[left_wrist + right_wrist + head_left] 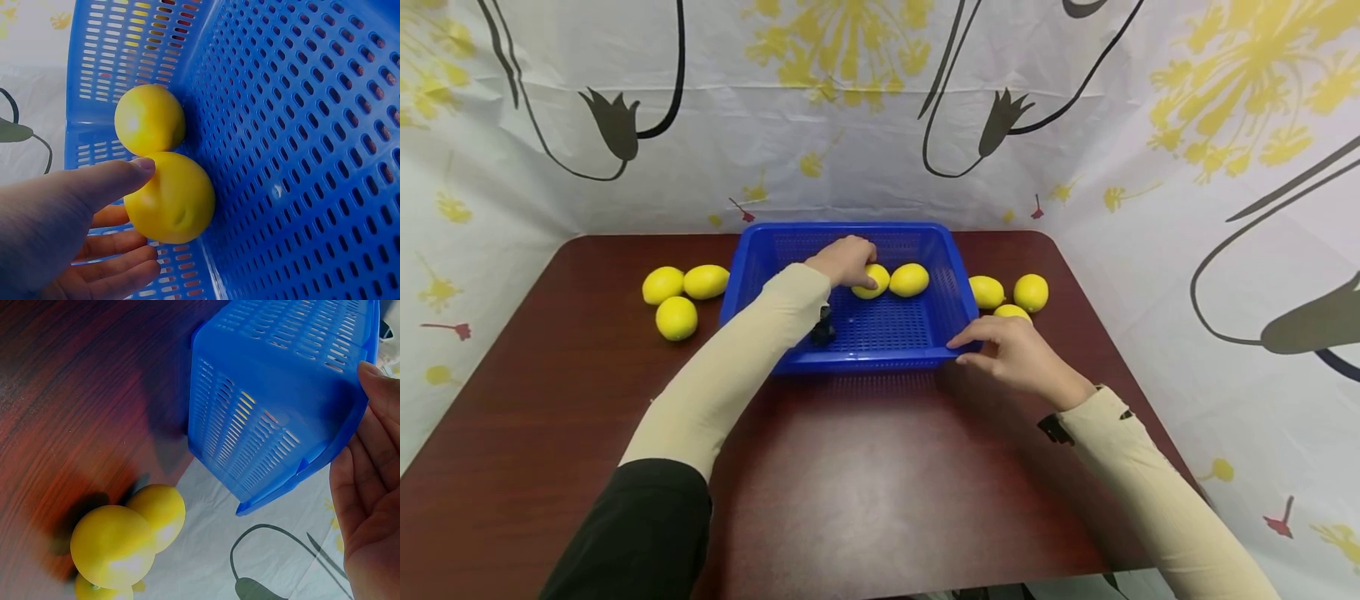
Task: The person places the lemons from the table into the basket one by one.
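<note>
A blue plastic basket point(880, 358) with slotted walls stands at the back of the table. Inside it, against the far wall, two yellow lemons lie side by side. My left hand point(847, 260) reaches into the basket and holds the left lemon point(169, 200), thumb on its near side and index finger partly hidden behind it. Touching that fruit is the other lemon point(909, 280). At the front right corner, my right hand point(1011, 350) grips the basket rim point(350, 434) between thumb and fingers.
Left of the basket, three lemons point(677, 318) sit clustered on the dark wooden table point(850, 483). Three more lemons point(112, 547) lie beyond my right hand on the basket's right. A patterned cloth point(820, 167) hangs behind the table and along its sides.
</note>
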A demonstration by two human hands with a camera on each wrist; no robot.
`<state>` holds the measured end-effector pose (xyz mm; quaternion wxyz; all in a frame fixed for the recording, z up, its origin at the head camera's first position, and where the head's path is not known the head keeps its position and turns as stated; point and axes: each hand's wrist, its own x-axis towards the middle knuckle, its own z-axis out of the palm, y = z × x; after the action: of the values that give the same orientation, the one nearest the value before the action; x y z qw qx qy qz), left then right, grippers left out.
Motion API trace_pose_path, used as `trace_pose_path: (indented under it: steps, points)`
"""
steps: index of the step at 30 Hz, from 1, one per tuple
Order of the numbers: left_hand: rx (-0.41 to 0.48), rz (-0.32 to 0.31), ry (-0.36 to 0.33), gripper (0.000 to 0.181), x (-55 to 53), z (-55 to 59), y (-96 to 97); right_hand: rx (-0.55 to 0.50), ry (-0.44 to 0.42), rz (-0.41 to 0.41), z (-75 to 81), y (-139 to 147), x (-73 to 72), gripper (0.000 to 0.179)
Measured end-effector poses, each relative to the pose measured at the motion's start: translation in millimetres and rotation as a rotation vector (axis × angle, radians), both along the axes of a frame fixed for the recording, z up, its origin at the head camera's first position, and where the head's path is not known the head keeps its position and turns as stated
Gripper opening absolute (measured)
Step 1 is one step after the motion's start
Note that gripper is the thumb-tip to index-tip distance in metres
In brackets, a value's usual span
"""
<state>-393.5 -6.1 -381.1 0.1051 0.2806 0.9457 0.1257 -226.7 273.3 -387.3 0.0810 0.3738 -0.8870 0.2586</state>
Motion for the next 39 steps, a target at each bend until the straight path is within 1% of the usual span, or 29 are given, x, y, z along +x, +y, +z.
trace_pose_path:
  steps: [3,8,11,13,17,21,28,32,39]
  points:
    - [0.000,0.004,-0.005,0.039,1.9,3.2,-1.7,0.000,0.002,-0.005,-0.1,0.0,0.5,0.026]
    - [0.002,0.003,-0.023,0.052,5.0,6.0,-3.5,-0.003,0.004,-0.008,-0.7,0.3,2.9,0.026]
    - [-0.004,0.011,-0.030,0.054,6.0,5.8,-5.8,0.000,0.005,-0.006,-1.4,-0.2,3.4,0.026]
    - [-0.011,0.021,-0.022,0.054,5.6,5.5,-8.0,0.000,0.003,-0.004,-1.2,-1.1,3.2,0.026]
    - [-0.017,0.029,-0.019,0.055,6.1,8.4,-13.8,-0.001,0.000,-0.001,-1.7,-2.5,2.3,0.026]
    - [-0.001,0.026,-0.029,0.055,7.7,14.4,-20.0,-0.003,0.000,0.004,-1.4,-3.5,1.8,0.026]
    - [0.021,0.022,-0.007,0.054,5.3,23.6,-29.5,-0.017,0.004,0.007,1.7,-3.9,0.7,0.027]
    - [0.032,0.013,-0.009,0.055,5.6,28.9,-32.1,-0.009,0.012,0.001,1.6,-2.2,1.6,0.027]
    - [0.033,0.029,0.032,0.055,8.5,42.7,-41.2,-0.003,0.013,-0.007,3.7,-3.1,2.4,0.027]
